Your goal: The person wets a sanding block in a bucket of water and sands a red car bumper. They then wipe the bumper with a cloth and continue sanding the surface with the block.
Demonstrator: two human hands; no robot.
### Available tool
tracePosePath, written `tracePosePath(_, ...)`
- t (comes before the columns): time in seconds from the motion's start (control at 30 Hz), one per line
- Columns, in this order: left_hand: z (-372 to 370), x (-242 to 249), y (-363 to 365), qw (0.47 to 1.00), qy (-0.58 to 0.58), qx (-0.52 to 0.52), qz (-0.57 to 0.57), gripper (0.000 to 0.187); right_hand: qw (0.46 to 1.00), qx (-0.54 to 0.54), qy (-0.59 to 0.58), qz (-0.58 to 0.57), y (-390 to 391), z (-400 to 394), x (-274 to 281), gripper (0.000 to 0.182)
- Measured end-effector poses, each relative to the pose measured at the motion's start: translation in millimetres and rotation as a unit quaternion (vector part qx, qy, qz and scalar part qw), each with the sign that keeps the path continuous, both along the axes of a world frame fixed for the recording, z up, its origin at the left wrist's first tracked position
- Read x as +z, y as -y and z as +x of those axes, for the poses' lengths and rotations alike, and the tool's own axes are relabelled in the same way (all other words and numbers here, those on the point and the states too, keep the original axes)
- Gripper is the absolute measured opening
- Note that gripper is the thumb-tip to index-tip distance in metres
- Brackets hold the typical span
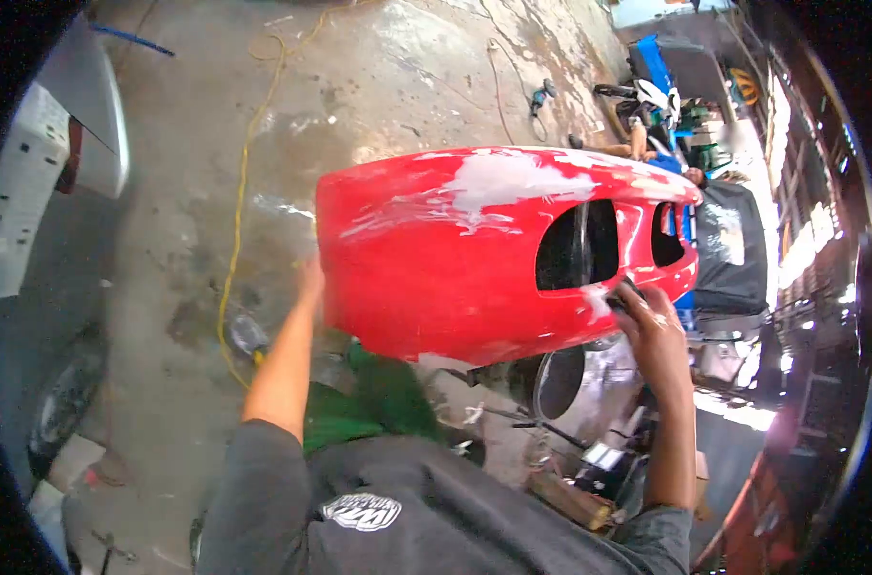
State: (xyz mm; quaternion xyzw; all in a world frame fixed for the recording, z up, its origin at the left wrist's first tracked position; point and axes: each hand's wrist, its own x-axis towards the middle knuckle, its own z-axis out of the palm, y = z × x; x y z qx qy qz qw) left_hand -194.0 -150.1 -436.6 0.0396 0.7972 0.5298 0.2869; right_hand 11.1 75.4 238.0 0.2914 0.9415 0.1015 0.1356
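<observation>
At the far left of the frame stands the rear corner of a grey car (95, 105), with a white panel (19, 192) in front of it and a dark wheel (62, 402) lower down on the stained concrete floor (167, 287). A yellow cable (239, 201) runs down the floor from the top of the frame toward the lower middle. Next comes the person's left hand (309, 281): it reaches up from the lower middle and lies against the left edge of a red body panel (436, 278), partly hidden behind it, so I cannot tell if the fingers are curled around the edge or only pressed on it. The panel fills the centre of the frame, is held up in the air in front of the person, and has white patches of filler on its upper side and two dark oval openings toward its right end. Below the panel there is a green cloth (369, 402) and a round metal part (560, 379). The right hand (651, 321) is at the lower right edge of the panel, well apart from the left one, closed on a small dark tool (623, 292) that touches the panel by a white spot. At the upper right of the frame a power tool (541, 96) lies on the floor, and a black cover (733, 244) hangs behind the panel.
</observation>
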Motion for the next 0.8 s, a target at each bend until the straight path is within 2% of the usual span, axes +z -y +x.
tracePosePath(0.07,-14.6,-49.5,-15.8,0.993,0.061,-0.044,0.095,0.061,0.980,0.196,0.020,0.034,-5.1,-58.9,-44.3,0.042)
tracePosePath(0.1,-11.8,-55.1,-28.9,0.990,0.072,0.010,0.125,0.049,0.959,0.277,0.038,0.043,-3.3,-91.2,-65.0,0.041)
tracePosePath(0.13,-18.8,9.9,-30.4,0.919,0.289,0.121,0.239,0.062,0.930,0.360,0.056,0.050,-4.5,-123.2,-85.9,0.041)
tracePosePath(0.2,-42.2,26.1,-35.1,0.893,0.314,0.153,0.284,0.067,0.890,0.440,0.102,0.060,-15.1,-164.5,-129.5,0.038)
tracePosePath(0.27,-49.5,22.4,-44.9,0.867,0.345,0.176,0.313,0.071,0.859,0.494,0.122,0.056,-22.7,-191.2,-160.5,0.036)
tracePosePath(0.37,-63.9,22.7,-66.4,0.825,0.384,0.204,0.360,0.079,0.833,0.533,0.134,0.059,-31.9,-196.2,-160.1,0.039)
tracePosePath(0.47,-80.8,44.9,-76.5,0.917,0.224,0.184,0.274,0.078,0.848,0.498,0.167,0.071,-53.4,-177.5,-125.4,0.041)
tracePosePath(0.53,-80.8,22.5,-82.8,0.887,0.281,0.185,0.315,0.078,0.846,0.506,0.148,0.087,-62.9,-170.4,-115.1,0.041)
tracePosePath(0.6,-79.6,-2.7,-88.2,0.858,0.337,0.189,0.337,0.079,0.837,0.523,0.147,0.066,-55.8,-183.5,-130.9,0.039)
tracePosePath(0.73,-72.7,-18.1,-83.8,0.897,0.309,0.191,0.251,0.081,0.804,0.570,0.162,0.048,-23.9,-222.4,-211.9,0.038)
tracePosePath(0.8,-73.0,-17.7,-82.4,0.909,0.300,0.189,0.219,0.083,0.810,0.565,0.153,0.042,-31.3,-218.2,-196.8,0.037)
